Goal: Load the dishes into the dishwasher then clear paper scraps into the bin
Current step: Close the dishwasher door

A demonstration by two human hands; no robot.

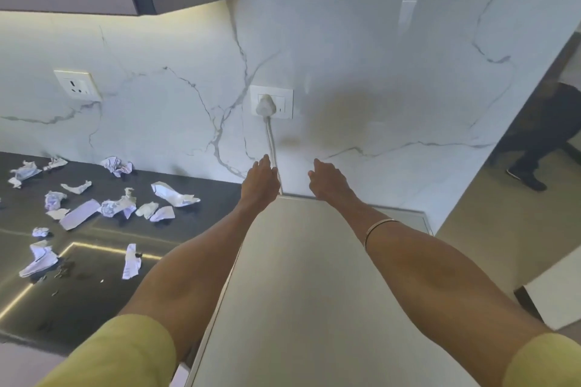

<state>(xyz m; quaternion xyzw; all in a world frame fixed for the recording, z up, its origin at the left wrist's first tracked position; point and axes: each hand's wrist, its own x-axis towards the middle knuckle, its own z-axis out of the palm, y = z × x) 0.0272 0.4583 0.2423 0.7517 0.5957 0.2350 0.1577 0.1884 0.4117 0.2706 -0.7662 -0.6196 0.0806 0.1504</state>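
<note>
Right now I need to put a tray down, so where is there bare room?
The pale appliance top between the two forearms is bare, bordered by the marble wall behind and the dark counter on the left. That counter's near strip below the scraps also shows bare. Its left and middle are crowded with paper scraps.

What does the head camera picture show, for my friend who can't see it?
Two bare arms reach forward over a pale flat surface, left hand and right hand open, holding nothing. Crumpled paper scraps litter the dark counter at left. A plug sits in the marble wall's socket.
</note>
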